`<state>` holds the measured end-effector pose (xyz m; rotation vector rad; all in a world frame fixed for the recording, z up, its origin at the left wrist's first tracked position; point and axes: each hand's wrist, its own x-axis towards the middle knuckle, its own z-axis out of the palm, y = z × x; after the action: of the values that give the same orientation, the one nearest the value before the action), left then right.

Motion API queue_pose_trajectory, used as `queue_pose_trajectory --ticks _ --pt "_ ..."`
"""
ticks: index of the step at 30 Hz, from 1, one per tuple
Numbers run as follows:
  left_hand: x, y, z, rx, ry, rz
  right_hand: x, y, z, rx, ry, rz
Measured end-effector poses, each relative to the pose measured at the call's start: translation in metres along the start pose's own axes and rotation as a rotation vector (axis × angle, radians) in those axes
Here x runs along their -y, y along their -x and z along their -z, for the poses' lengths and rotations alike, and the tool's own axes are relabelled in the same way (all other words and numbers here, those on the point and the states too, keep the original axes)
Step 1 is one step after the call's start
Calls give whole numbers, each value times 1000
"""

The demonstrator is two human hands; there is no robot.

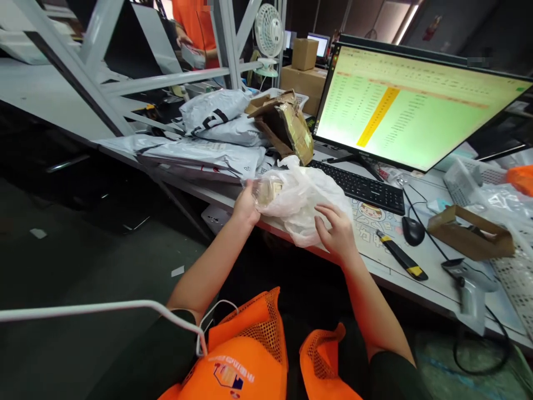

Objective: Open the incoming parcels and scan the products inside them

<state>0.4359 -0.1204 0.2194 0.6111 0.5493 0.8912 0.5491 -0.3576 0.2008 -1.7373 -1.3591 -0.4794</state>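
Note:
A thin white plastic bag lies crumpled at the front edge of the desk. My left hand is closed on the near end of a clear-wrapped package with something beige inside, which sticks out of the bag's left end. The fingertips of that hand are partly hidden behind it. At the bag's right side is my right hand, its fingers bent and apart. Nothing shows in its grasp, and I cannot tell whether the fingertips touch the plastic.
Grey mailing bags and a torn cardboard box are piled behind the bag. Right of it are a keyboard, a box cutter, a mouse, a scanner and a monitor. A person in orange stands beyond the metal frame.

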Motion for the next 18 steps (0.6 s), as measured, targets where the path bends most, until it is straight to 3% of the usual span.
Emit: queue_pose_trajectory --ticks 3,7,9,11,13,16,18 --pt "7 14 -3 64 -104 -120 6 -42 -6 15 51 181" --pt "3 19 6 205 -524 -542 -30 -69 -35 297 99 75" --pt "-9 13 15 216 -739 -808 -55 -66 -48 352 49 10" --pt "-21 2 26 151 -865 -974 -74 -57 -56 339 -2 -11" --pt "-28 -12 37 39 -877 -981 -82 -49 -59 315 -37 9" --pt "-26 -25 52 -109 -777 -802 -78 -42 -61 280 -53 18" --pt "-19 -23 63 -151 -713 -768 -72 -42 -63 289 -65 -12"
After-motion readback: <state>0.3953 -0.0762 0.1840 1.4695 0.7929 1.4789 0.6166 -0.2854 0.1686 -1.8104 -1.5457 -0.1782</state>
